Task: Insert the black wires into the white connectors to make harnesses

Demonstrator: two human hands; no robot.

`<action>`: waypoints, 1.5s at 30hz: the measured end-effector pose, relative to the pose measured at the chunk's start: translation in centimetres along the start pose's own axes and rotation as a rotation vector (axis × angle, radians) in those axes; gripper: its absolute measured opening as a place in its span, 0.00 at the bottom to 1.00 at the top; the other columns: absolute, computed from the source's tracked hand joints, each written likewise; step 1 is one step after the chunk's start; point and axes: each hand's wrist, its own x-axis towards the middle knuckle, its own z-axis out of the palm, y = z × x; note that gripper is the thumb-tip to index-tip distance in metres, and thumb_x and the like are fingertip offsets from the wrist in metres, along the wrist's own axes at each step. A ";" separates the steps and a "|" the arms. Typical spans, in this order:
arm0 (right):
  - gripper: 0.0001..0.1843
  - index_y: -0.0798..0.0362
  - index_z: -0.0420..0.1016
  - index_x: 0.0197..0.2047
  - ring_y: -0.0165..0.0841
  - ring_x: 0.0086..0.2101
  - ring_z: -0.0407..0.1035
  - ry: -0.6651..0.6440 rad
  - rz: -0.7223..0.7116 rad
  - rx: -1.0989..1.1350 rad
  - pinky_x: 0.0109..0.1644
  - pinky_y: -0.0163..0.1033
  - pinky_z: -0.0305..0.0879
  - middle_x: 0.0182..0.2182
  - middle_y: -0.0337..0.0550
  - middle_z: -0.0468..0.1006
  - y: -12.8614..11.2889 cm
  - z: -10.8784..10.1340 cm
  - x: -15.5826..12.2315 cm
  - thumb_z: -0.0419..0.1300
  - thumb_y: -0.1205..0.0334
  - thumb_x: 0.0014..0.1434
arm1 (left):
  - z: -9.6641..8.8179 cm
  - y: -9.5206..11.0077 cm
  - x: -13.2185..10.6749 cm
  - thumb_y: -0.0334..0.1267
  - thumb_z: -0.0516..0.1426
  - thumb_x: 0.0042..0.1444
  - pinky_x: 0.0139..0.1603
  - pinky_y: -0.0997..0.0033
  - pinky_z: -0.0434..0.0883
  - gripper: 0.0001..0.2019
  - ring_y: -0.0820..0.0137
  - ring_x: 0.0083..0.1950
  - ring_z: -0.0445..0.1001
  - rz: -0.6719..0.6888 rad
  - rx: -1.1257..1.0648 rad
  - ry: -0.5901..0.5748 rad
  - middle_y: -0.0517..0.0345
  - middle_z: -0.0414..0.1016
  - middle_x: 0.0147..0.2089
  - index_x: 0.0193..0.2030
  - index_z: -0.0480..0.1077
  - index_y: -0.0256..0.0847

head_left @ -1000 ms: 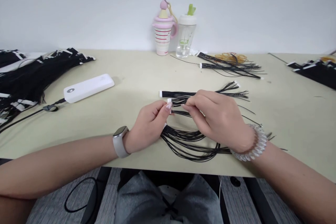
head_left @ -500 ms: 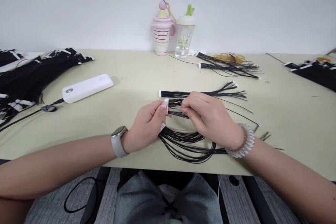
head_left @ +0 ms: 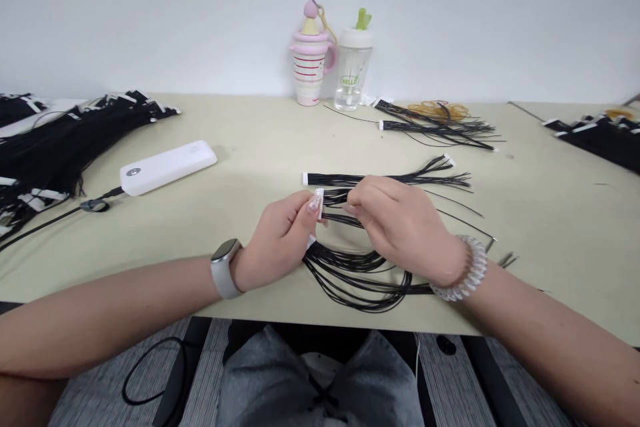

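My left hand (head_left: 287, 230) is closed on a white connector (head_left: 320, 203), its thumb pressed against the face. Black wires (head_left: 343, 219) run from that connector to the right, under my right hand (head_left: 400, 223). The fingers of my right hand are pinched together on a thin black wire just right of the connector; the fingertips partly hide it. Below, a looped bundle of black wires (head_left: 360, 280) comes out of a second white connector (head_left: 311, 241), partly covered by my left hand. Just beyond my hands lies another wire harness (head_left: 340, 179) with a white end.
A white power bank (head_left: 170, 167) with a black cable lies at left, near a pile of black harnesses (head_left: 75, 133). A pink-lidded cup (head_left: 309, 70) and a clear bottle (head_left: 353, 70) stand by the wall. More harnesses (head_left: 425, 128) and rubber bands (head_left: 453, 110) lie at the back right.
My right hand has shifted very slightly right, and its pinched fingertips have drawn a little away from the connector. My left hand keeps its hold on the connector.
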 end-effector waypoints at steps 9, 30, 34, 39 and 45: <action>0.10 0.57 0.67 0.30 0.28 0.29 0.61 0.068 -0.083 -0.055 0.32 0.33 0.56 0.27 0.41 0.69 -0.1 0.4 -0.2 0.48 0.70 0.59 | -0.1 0.1 0.0 0.42 0.42 0.61 0.25 0.79 0.58 0.18 0.79 0.23 0.58 -0.011 0.043 -0.037 0.63 0.60 0.20 0.24 0.60 0.36; 0.22 0.54 0.60 0.26 0.29 0.26 0.58 0.201 0.011 -0.046 0.29 0.35 0.54 0.24 0.41 0.64 1.3 -2.7 0.1 0.58 0.42 0.49 | -0.1 -0.7 1.0 0.49 0.44 0.59 0.23 0.78 0.59 0.21 0.78 0.21 0.58 -0.202 -0.128 0.143 0.61 0.59 0.18 0.21 0.58 0.37; 0.27 0.55 0.50 0.16 0.22 0.18 0.44 -0.061 0.139 0.178 0.21 0.32 0.43 0.14 0.33 0.50 1.9 -4.2 -0.3 0.57 0.46 0.52 | -0.4 -1.0 1.6 0.52 0.45 0.58 0.21 0.77 0.58 0.21 0.78 0.20 0.57 -0.240 -0.185 0.263 0.62 0.58 0.18 0.24 0.61 0.37; 0.23 0.56 0.53 0.19 0.21 0.19 0.44 -0.762 0.177 0.456 0.21 0.29 0.44 0.16 0.33 0.51 1.5 -2.8 -0.6 0.47 0.52 0.60 | -0.4 -0.4 1.5 0.51 0.45 0.58 0.25 0.77 0.61 0.21 0.78 0.22 0.58 -0.207 -0.161 0.288 0.62 0.58 0.17 0.22 0.58 0.38; 0.17 0.57 0.60 0.22 0.21 0.21 0.51 -0.467 0.141 0.639 0.26 0.28 0.50 0.18 0.34 0.60 -1.4 0.5 0.2 0.46 0.61 0.61 | -0.2 -0.3 1.2 0.48 0.43 0.60 0.34 0.76 0.65 0.20 0.77 0.24 0.60 -0.130 -0.100 0.222 0.64 0.56 0.16 0.22 0.56 0.38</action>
